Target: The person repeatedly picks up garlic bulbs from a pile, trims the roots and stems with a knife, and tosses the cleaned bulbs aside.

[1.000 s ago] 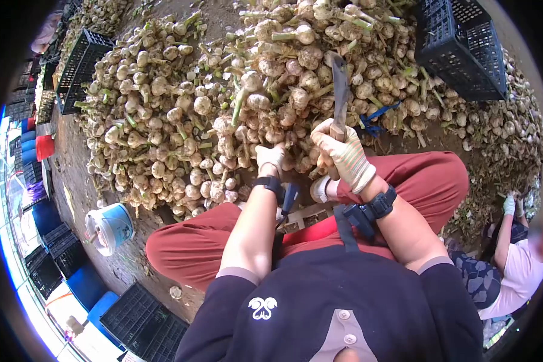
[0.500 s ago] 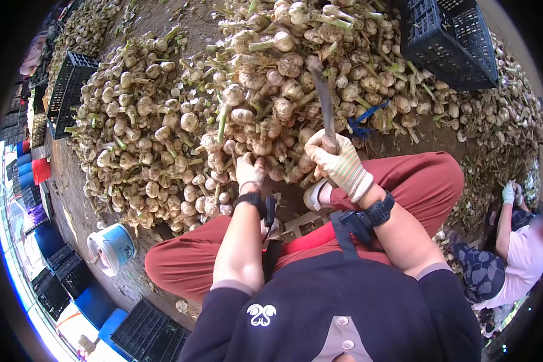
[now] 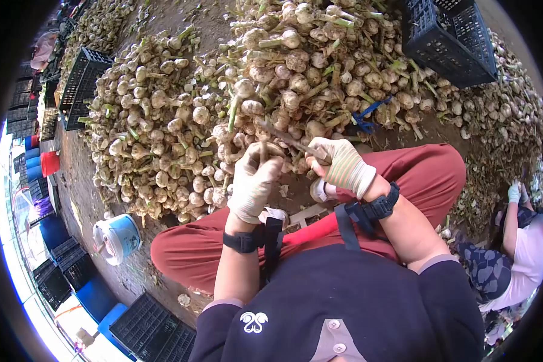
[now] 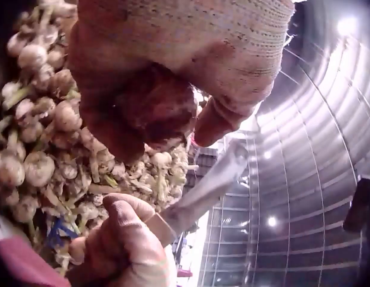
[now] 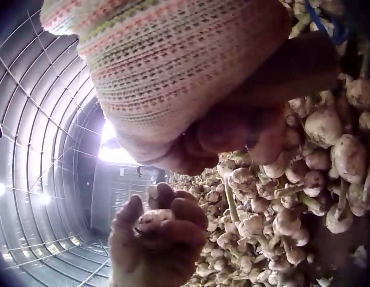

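Note:
Gloved, my left hand (image 3: 251,187) grips a garlic bulb (image 4: 164,110) just above the near edge of the garlic pile (image 3: 163,120). In the right wrist view that bulb sits among the curled fingers. A knife (image 3: 289,140) is held by its handle in my right hand (image 3: 349,168), which wears a striped knit glove. Its blade slants leftward, its tip close to the left hand in the head view. The left wrist view shows the blade (image 4: 200,194) below the bulb, with the right-hand fingers (image 4: 128,239) wrapped around the handle.
Black plastic crates (image 3: 449,45) stand at the pile's right and left sides. A white-and-blue bucket (image 3: 119,238) is on the ground at left. A blue strap (image 3: 368,114) lies on the garlic beyond my right knee. Another person (image 3: 519,259) sits at far right.
My left hand has come up from the pile toward me with a garlic bulb. The knife, which pointed away from me, has swung down and left toward that hand.

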`<state>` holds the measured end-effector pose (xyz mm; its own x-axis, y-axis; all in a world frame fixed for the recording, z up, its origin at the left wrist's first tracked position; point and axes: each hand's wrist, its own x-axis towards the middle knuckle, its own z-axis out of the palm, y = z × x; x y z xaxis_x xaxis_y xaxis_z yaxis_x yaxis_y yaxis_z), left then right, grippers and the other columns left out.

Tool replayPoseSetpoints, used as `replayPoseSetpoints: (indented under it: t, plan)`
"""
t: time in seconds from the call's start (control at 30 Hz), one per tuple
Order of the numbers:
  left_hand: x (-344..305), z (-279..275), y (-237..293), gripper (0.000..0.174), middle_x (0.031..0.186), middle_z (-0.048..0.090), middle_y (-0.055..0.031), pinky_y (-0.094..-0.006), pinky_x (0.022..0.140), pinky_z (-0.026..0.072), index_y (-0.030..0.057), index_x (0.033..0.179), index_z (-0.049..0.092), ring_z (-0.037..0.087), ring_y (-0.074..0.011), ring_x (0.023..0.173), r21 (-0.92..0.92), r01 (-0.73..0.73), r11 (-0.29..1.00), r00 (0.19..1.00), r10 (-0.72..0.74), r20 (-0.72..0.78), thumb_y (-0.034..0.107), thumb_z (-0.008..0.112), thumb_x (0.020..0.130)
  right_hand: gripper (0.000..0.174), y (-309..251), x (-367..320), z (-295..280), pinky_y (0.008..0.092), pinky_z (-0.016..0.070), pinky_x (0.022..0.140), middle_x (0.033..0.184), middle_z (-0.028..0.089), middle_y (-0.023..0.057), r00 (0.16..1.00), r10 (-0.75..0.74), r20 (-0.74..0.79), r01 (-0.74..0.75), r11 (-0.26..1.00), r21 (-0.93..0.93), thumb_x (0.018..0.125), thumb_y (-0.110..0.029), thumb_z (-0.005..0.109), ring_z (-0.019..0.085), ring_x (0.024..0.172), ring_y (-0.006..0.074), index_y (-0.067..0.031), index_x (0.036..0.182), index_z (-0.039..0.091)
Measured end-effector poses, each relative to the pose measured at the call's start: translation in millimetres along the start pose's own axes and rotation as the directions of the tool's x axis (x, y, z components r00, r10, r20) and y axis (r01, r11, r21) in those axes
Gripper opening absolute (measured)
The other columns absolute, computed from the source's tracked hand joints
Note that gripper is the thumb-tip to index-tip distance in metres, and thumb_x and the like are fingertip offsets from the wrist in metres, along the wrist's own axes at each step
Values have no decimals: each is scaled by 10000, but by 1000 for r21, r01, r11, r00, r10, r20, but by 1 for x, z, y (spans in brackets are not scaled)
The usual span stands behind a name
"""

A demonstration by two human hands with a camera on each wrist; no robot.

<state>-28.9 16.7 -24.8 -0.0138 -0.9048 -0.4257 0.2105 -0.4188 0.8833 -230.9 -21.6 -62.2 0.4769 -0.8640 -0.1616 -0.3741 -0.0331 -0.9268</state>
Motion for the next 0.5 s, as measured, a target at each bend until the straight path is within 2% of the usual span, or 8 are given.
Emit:
replayPoseSetpoints:
  t: [0.07,0.13,0.2,0.27,0.33,0.43,0.47,0.5]
  plan:
    - [3,4,-6,172,847,561,-47,-263,705,461,2,928,568,541,-165,712,350,-318,881,939,344,-12,52,623,773,133,-18,-4,-5,271,461,591,663,569,36,1000,-27,0,27,1000,-4,756,10,611,541,614,104,-62,867,599]
    - [-7,11,5,128,841,562,-72,-275,674,471,-4,873,575,568,-192,715,621,-371,690,905,419,75,29,615,755,168,-24,-4,-6,289,468,593,669,591,67,979,-206,6,206,978,-29,716,17,612,582,611,155,-66,863,605]
    - [-10,14,7,100,847,573,-84,-282,642,476,-1,841,583,592,-201,733,608,-383,696,911,395,123,7,603,743,192,-19,1,-8,307,471,580,662,585,87,949,-314,-31,310,945,-104,689,10,622,595,595,222,-79,858,603]
    - [-14,20,20,132,852,584,-91,-277,646,481,-1,881,588,605,-204,726,671,-573,470,778,570,265,8,617,753,196,7,8,-13,415,487,573,690,614,115,959,-273,73,283,934,-220,710,-173,675,607,653,355,-145,879,580]
    - [-20,24,33,169,882,585,-97,-282,655,480,14,876,643,602,-230,767,664,-533,524,787,596,162,-8,685,713,129,31,9,-13,384,487,571,676,605,108,991,-116,62,130,924,-359,738,-164,653,587,612,336,-130,838,577]
    - [-14,23,54,167,921,578,-100,-281,687,473,57,888,685,584,-232,810,822,-519,235,645,739,196,22,715,728,69,12,2,-16,286,456,592,660,554,76,994,-101,-46,102,995,15,771,-60,633,537,593,163,-82,814,584]
    - [-11,22,47,117,914,605,-83,-252,653,489,8,914,653,606,-166,743,547,-405,732,825,551,-127,47,668,805,49,3,0,-16,257,456,605,678,568,43,999,-33,-42,37,993,116,793,-29,608,532,630,96,-61,819,583]
    - [-8,14,42,163,906,610,-85,-242,653,490,-7,967,632,604,-146,736,658,-414,629,809,586,-51,63,656,823,44,-3,0,-14,250,458,609,682,574,29,1000,21,5,-21,982,188,797,-26,605,531,635,87,-57,819,581]
